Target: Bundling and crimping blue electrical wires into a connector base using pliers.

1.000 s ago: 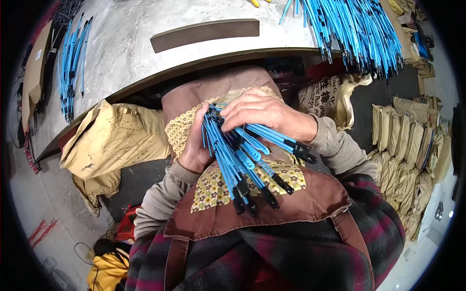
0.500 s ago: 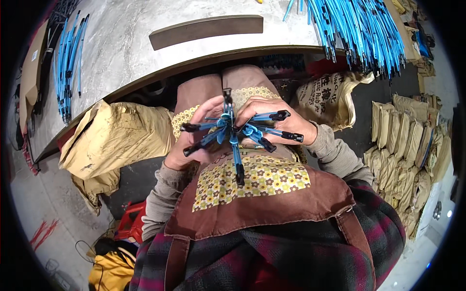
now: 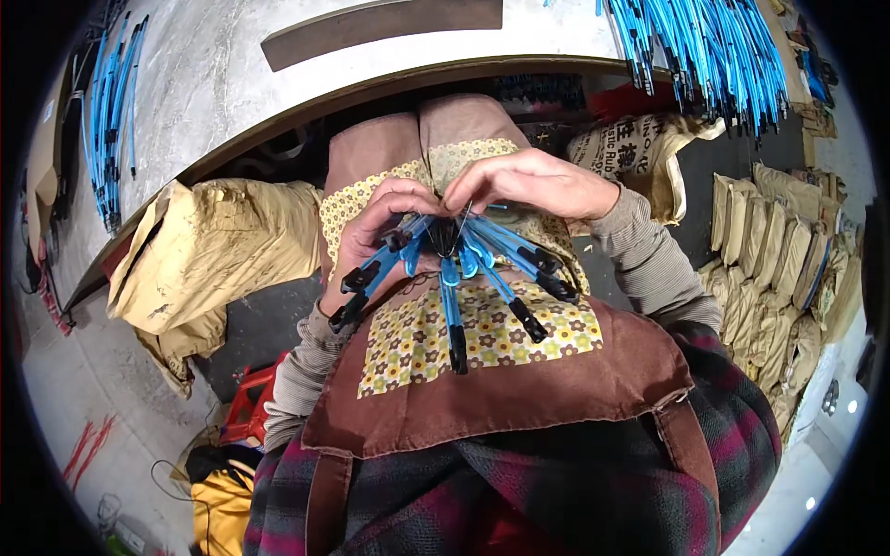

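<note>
Gripping blue rods (image 3: pixel 451 278) fanned over brown apron (image 3: pixel 482 371), left hand (image 3: pixel 375 232) and right hand (image 3: pixel 533 181) fingers pinching their tops

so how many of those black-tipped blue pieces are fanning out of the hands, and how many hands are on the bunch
blue pieces with black tips whose tips show: 6, others may be hidden
hands on the bunch: 2, left hand and right hand
total: 8
</note>
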`<state>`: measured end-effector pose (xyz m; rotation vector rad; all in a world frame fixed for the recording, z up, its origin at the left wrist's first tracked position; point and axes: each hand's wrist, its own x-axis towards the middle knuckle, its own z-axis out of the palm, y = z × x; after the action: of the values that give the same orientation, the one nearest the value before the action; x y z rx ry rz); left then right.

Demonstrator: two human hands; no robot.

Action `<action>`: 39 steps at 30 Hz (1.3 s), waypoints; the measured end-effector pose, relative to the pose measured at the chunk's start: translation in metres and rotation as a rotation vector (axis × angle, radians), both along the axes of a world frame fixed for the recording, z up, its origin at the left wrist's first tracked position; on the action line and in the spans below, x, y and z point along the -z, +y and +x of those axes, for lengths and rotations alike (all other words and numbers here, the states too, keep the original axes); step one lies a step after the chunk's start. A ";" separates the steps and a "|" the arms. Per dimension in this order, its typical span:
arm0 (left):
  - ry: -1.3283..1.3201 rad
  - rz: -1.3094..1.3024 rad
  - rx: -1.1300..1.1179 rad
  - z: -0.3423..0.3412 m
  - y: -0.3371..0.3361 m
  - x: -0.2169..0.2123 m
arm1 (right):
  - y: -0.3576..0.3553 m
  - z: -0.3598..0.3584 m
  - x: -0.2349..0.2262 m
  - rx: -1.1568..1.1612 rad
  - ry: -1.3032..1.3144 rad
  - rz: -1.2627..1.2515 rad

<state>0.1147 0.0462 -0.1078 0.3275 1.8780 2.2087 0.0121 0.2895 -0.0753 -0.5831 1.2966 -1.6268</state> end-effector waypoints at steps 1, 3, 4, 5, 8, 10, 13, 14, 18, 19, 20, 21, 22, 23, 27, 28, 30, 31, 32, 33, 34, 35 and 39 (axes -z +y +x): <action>-0.001 -0.001 0.001 0.000 0.001 0.000 | 0.000 -0.004 0.003 0.001 -0.001 -0.001; 0.028 0.007 -0.007 0.001 0.002 0.001 | -0.004 -0.010 0.010 -0.116 0.098 0.044; 0.043 0.011 -0.011 0.002 0.003 0.001 | -0.006 -0.013 0.013 -0.175 0.148 0.066; 0.059 0.015 -0.014 0.001 0.004 0.001 | -0.008 -0.016 0.015 -0.234 0.199 0.089; 0.037 0.037 -0.026 0.003 0.008 0.002 | -0.016 -0.029 0.012 -0.340 0.287 0.103; 0.018 0.063 -0.034 0.004 0.010 0.000 | -0.019 -0.034 0.006 -0.442 0.377 0.122; 0.039 0.069 -0.036 0.003 0.012 -0.003 | -0.023 -0.033 0.003 -0.482 0.398 0.147; 0.050 0.073 -0.036 0.003 0.013 -0.003 | -0.024 -0.033 0.002 -0.501 0.408 0.161; 0.059 0.069 -0.019 0.002 0.011 0.001 | -0.032 -0.034 -0.001 -0.555 0.459 0.172; 0.059 0.066 -0.012 0.002 0.010 0.003 | -0.034 -0.034 -0.001 -0.574 0.480 0.171; 0.058 0.062 -0.004 0.002 0.010 0.003 | -0.035 -0.034 -0.001 -0.592 0.500 0.169; 0.055 0.064 0.001 0.002 0.011 0.003 | -0.035 -0.035 -0.001 -0.588 0.497 0.171; 0.050 0.060 -0.001 0.002 0.012 0.001 | -0.034 -0.037 0.000 -0.601 0.440 0.149; 0.046 0.057 -0.001 0.001 0.013 -0.002 | -0.033 -0.038 0.001 -0.613 0.383 0.127; 0.032 0.052 -0.001 0.002 0.013 -0.005 | -0.027 -0.037 0.003 -0.593 0.248 0.079; 0.029 0.053 -0.003 0.002 0.012 -0.004 | -0.024 -0.036 0.004 -0.555 0.230 0.076; 0.023 0.054 -0.005 0.002 0.010 -0.004 | -0.017 -0.034 0.006 -0.477 0.195 0.068; 0.025 0.053 -0.004 0.002 0.009 -0.004 | -0.013 -0.030 0.008 -0.476 0.196 0.068; 0.014 0.064 -0.007 0.002 0.008 -0.004 | -0.007 -0.023 0.011 -0.375 0.141 0.037; 0.004 0.076 -0.008 0.001 0.008 -0.004 | -0.001 -0.015 0.015 -0.272 0.087 0.010; -0.006 0.089 -0.010 0.001 0.008 -0.005 | 0.005 -0.007 0.019 -0.169 0.033 -0.019; -0.015 0.100 -0.012 0.001 0.007 -0.005 | 0.007 -0.004 0.022 -0.066 -0.021 -0.048; -0.046 0.111 -0.076 0.001 0.008 -0.003 | 0.002 0.000 0.037 -0.056 0.279 -0.065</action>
<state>0.1161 0.0546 -0.1047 0.2245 1.7767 2.3548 0.0125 0.2915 -0.1124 -0.9039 1.4173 -1.5856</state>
